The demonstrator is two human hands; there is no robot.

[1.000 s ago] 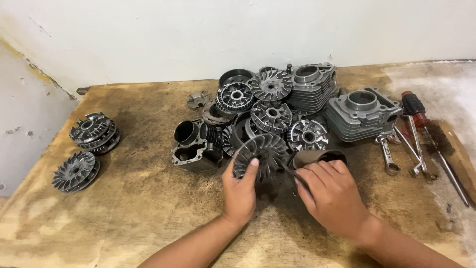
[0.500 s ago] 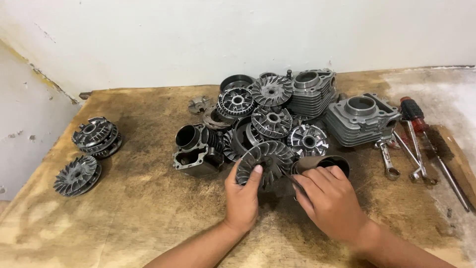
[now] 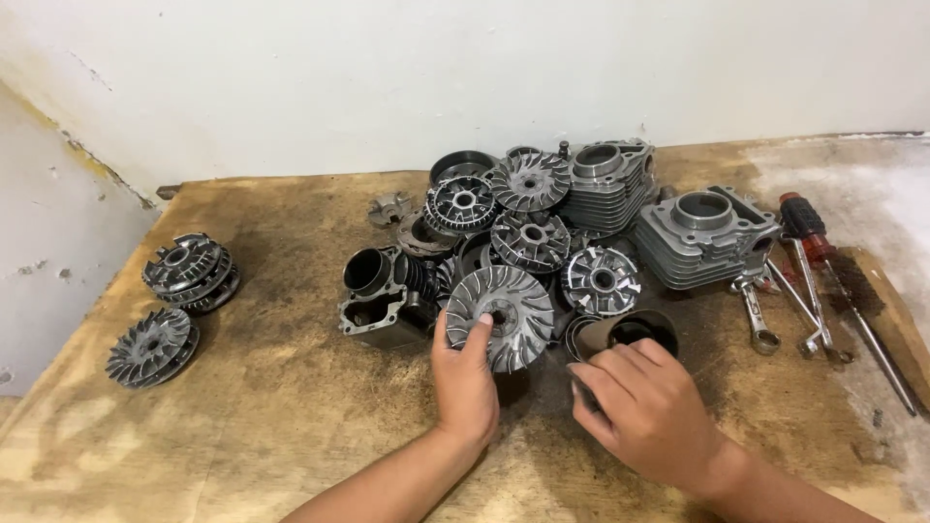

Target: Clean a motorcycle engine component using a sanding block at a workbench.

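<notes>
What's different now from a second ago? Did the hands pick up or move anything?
Little changed. The left hand still holds the finned pulley disc, tilted up on edge; the right hand has shifted slightly lower beside the dark cylinder. Nothing was let go. The parts pile, the two discs at left and the screwdrivers stayed put.

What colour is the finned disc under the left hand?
Silvery grey metal, seen in the head view: the finned disc under the left hand.
</notes>
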